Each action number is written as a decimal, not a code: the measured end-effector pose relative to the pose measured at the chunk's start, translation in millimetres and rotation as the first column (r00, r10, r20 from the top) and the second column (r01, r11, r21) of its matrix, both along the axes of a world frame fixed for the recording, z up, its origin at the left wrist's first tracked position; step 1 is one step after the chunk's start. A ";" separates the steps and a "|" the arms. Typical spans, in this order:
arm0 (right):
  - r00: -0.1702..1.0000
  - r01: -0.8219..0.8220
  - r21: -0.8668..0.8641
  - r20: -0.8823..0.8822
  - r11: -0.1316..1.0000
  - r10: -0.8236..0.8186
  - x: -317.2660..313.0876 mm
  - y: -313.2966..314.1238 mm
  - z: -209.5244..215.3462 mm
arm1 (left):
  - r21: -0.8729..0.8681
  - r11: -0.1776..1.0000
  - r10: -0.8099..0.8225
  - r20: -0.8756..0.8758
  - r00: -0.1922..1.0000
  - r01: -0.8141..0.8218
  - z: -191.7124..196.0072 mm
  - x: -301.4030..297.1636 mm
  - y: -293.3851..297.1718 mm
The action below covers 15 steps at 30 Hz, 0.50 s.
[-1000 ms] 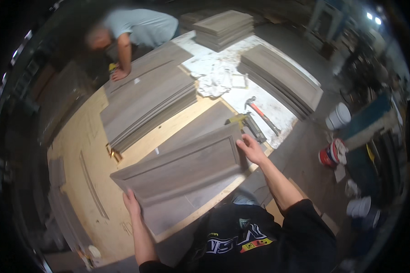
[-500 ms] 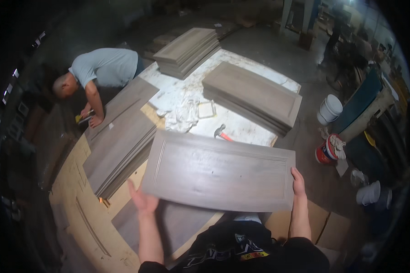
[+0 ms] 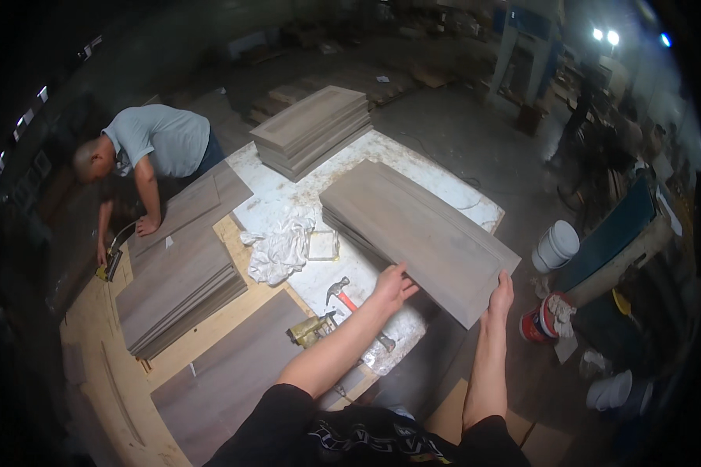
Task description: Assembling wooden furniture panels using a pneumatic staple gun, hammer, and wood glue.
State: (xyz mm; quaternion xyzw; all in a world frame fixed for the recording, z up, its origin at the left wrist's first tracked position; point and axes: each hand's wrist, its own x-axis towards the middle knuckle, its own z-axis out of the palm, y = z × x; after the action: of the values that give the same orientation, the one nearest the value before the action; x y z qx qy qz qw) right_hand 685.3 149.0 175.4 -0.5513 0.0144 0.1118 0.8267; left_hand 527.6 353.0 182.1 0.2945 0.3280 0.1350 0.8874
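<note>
Left hand (image 3: pixel 396 285), at panel stack's (image 3: pixel 343 226) near edge: arm reaching across, fingers loosely spread | Grey-brown panel (image 3: pixel 428 229): atop stack | Right hand (image 3: pixel 500 294), at stack's right end: upright, against panel corner; pinch, can't tell | Red bucket (image 3: pixel 530 325), right of stack: label illegible

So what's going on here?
The left hand is at the long edge of a grey-brown panel lying over a stack, the right hand at its near end. A hammer lies on the table, partly behind the left forearm. A co-worker leans over other panels.
</note>
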 end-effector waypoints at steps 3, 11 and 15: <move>0.994 -0.071 0.014 -0.082 0.997 0.072 43.1 16.7 -3.0 | -0.024 0.994 -0.107 0.050 0.993 0.108 -3.1 13.1 0.3; 0.974 -0.225 -0.111 -0.025 0.968 0.224 134.8 25.6 -31.0 | 0.136 0.936 -0.305 -0.150 0.940 0.325 -15.2 -84.9 -3.1; 0.918 0.221 -0.756 0.375 0.616 0.130 125.7 21.9 -28.0 | 0.070 0.988 -0.115 -0.286 0.951 0.140 -75.2 -187.9 -0.2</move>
State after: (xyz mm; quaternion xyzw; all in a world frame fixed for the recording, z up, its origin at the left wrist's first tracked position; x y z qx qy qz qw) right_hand 811.0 170.9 147.4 -0.8667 -0.0901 -0.0405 0.4890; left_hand 339.7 352.8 106.9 0.3707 0.4245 0.0487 0.8246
